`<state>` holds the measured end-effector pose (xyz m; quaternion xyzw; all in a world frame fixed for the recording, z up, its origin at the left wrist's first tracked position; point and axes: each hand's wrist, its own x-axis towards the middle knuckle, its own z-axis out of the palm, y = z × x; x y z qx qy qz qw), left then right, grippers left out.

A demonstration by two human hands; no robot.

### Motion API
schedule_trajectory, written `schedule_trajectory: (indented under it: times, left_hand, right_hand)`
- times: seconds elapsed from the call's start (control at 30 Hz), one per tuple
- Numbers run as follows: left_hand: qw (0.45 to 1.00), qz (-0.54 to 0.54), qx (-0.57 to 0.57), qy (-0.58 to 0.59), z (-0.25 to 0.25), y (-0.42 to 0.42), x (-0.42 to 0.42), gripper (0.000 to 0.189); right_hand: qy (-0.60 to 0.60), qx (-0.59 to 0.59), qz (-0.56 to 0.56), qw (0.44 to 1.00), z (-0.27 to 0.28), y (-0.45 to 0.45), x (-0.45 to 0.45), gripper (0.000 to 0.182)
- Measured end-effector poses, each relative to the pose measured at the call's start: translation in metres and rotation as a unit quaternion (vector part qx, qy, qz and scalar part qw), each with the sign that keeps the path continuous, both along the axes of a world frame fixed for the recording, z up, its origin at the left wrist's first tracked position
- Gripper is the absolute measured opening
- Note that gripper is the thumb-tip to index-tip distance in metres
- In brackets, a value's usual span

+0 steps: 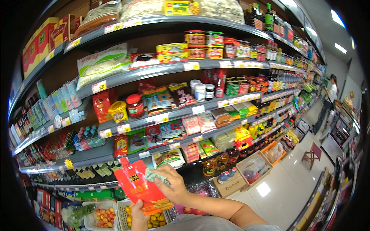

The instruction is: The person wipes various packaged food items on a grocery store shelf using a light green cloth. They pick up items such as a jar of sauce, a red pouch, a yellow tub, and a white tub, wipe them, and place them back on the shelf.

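Observation:
My left hand (138,212) grips the lower left edge of a red spouted pouch (138,189) with gold print, held up in front of the shelves. Pinched between the thumb and fingers of my right hand (170,184) is a crumpled greenish cloth (156,176), which lies against the pouch's upper right edge. Behind the pouch, a white and green bag (168,158) stands on the lowest grey shelf. A red packet (121,145) stands just above the pouch's top, next to a green packet (137,140).
Crates of red fruit (104,216) and orange fruit (156,220) stand low before me. Cardboard boxes (228,184) and an orange crate (273,151) line the shelf's foot. A folding stool (312,155) stands in the aisle, and a person (326,104) stands farther back.

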<state>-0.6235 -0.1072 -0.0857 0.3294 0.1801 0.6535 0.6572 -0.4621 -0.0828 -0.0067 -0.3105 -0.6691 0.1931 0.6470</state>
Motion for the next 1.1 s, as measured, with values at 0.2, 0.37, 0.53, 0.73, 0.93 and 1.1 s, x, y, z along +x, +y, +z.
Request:
schedule_trajectory:
  times: [0.2, 0.37, 0.53, 0.73, 0.93, 1.1]
  left_hand:
    - [1.000, 0.007, 0.005, 0.013, -0.004, 0.012, -0.009, 0.054]
    - [0.998, -0.035, 0.020, -0.047, 0.003, 0.009, -0.016, 0.054]
    - [0.998, -0.024, 0.019, -0.058, 0.006, 0.001, -0.017, 0.055]
    - [0.995, -0.082, 0.050, -0.026, -0.021, 0.008, -0.019, 0.056]
    - [0.996, -0.058, 0.057, -0.029, 0.002, 0.002, -0.009, 0.059]
    - [0.996, -0.042, 0.054, -0.057, -0.009, 0.011, -0.026, 0.057]
  right_hand:
    - [-0.057, 0.055, 0.080, 0.994, -0.006, -0.014, 0.011, 0.031]
    - [-0.117, 0.051, 0.196, 0.972, -0.012, -0.018, 0.025, 0.037]
    - [-0.246, 0.013, 0.209, 0.946, 0.010, -0.014, 0.057, 0.029]
    - [-0.061, 0.046, 0.046, 0.996, 0.022, -0.015, 0.021, 0.038]
    - [-0.195, 0.077, 0.049, 0.977, 0.009, -0.024, 0.022, 0.039]
    - [-0.293, -0.006, 0.171, 0.941, 0.016, -0.033, 0.037, 0.024]
